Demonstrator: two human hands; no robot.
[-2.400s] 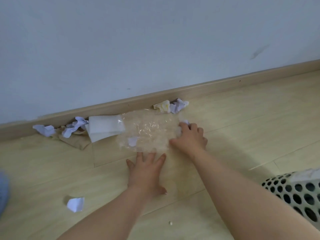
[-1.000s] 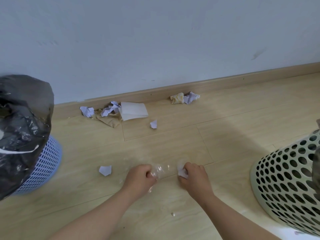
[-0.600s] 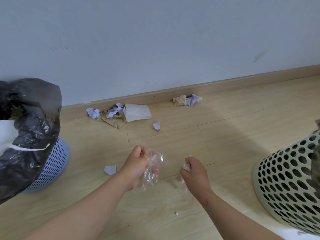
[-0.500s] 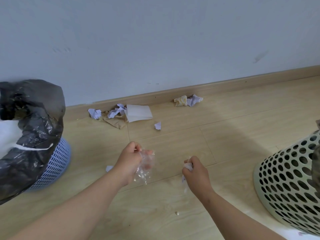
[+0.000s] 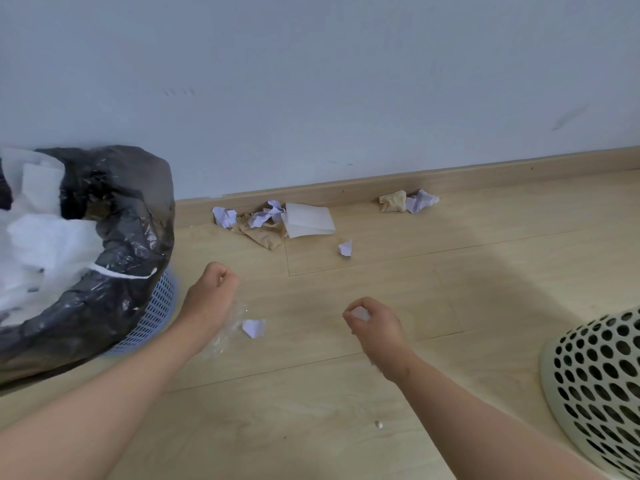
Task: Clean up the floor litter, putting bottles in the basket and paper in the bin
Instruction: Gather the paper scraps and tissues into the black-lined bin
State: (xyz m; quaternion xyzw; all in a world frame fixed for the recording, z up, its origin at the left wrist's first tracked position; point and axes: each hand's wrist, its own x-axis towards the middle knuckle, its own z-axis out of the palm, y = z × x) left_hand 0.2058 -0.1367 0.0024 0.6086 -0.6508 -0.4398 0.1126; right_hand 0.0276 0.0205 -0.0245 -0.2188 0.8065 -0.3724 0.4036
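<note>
With left grip [image 5: 211, 292] clutches crumpled clear film [image 5: 221, 337] just beside bin [image 5: 152, 310]; with right grip [image 5: 377, 323] pinches white scrap [image 5: 360, 312]. Looks roughly midway: finds white paper [image 5: 41, 237] already in bin, leaves loose scrap [image 5: 254, 328] near left wrist and paper pile [image 5: 298, 221] along skirting. Sees no bottles on floor; basket [image 5: 588, 375] at right.

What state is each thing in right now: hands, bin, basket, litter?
left hand, curled round crumpled clear plastic.
right hand, gripping a white paper wad.
bin, upright, black liner open, white paper inside.
basket, partly in view, contents unclear.
paper scrap, loose on the floor by the left hand.
paper pile, lying against the skirting.
</note>
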